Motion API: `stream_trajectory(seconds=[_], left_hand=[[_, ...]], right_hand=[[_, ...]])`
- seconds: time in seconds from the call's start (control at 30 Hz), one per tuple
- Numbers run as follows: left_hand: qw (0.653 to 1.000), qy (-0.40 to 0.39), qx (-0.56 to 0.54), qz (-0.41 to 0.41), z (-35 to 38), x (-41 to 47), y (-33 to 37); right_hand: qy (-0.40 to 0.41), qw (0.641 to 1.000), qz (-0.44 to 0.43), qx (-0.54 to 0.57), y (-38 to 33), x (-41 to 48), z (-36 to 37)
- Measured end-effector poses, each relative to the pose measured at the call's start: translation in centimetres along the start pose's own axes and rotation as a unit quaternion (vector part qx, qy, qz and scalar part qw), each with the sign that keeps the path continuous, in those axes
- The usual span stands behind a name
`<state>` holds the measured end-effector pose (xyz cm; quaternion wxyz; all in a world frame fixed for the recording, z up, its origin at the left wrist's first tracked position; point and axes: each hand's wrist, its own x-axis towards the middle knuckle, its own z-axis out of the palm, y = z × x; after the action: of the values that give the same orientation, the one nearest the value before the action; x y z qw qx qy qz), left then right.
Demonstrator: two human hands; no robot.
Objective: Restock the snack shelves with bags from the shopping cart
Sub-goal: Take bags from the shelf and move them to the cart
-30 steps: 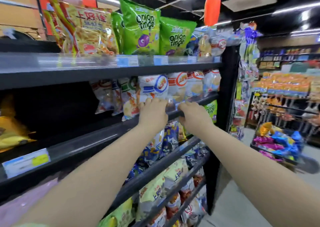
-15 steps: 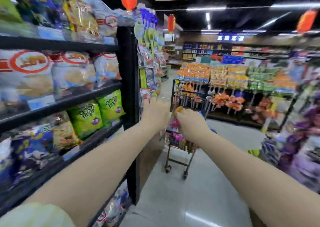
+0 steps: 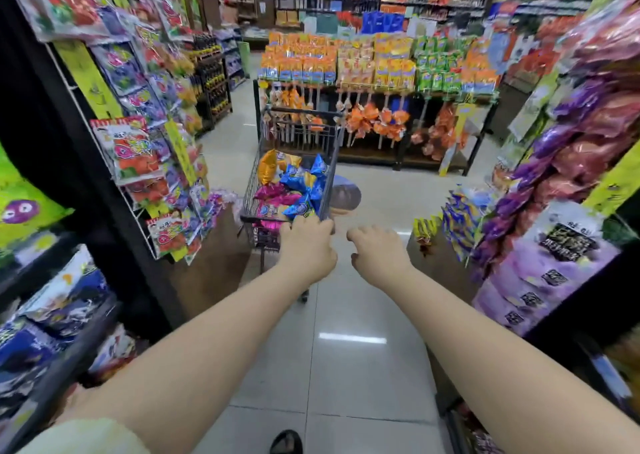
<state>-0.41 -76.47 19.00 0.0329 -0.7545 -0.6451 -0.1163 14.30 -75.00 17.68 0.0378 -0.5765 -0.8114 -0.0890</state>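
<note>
Head view down a shop aisle, with the cart [image 3: 300,131] as reference. The cart stands on the tiled floor [image 3: 346,377] in mid-aisle, its handle end toward the viewer. The bags [image 3: 294,181] lie heaped inside its basket: blue ones on top, pink ones below and to the left, one gold bag at the far left corner. None is held.

The left grip [image 3: 306,245] lies at the cart's near rail, toward its right corner, seen from the back. Its fingers [image 3: 301,223] bend down over the rail; whether they close round it cannot be told. The right grip [image 3: 377,254] hangs in the air just right of the cart, apart from it, with fingers loosely curled and nothing in them. Both forearms reach forward from the lower edge; a pale sleeve [image 3: 86,436] shows at the lower left and a dark shoe [image 3: 285,442] at the bottom.

Left of the cart, hanging packets [image 3: 133,152] cover the end of a dark shelf unit, and a snack shelf [image 3: 69,367] nearer the viewer carries blue and white bags, blurred. Right of the cart, purple packets [image 3: 540,266] hang in rows. Beyond the cart a low display holds orange packets [image 3: 301,65] in ranks above hanging goods.
</note>
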Motion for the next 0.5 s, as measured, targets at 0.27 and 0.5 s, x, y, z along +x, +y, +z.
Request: stream_trajectory(seconds=[0.27,0.5], left_hand=[[0.998,-0.031,0.006,0.060,8.8,14.4,-2.5],[0.993,-0.096,-0.001,0.074,16.0,23.3,-3.8]], right_hand=[[-0.045,0.997,0.068,-0.007,4.7,11.1,6.9],[-0.101,0.984,0.134,0.054,7.4,18.9,13.1]])
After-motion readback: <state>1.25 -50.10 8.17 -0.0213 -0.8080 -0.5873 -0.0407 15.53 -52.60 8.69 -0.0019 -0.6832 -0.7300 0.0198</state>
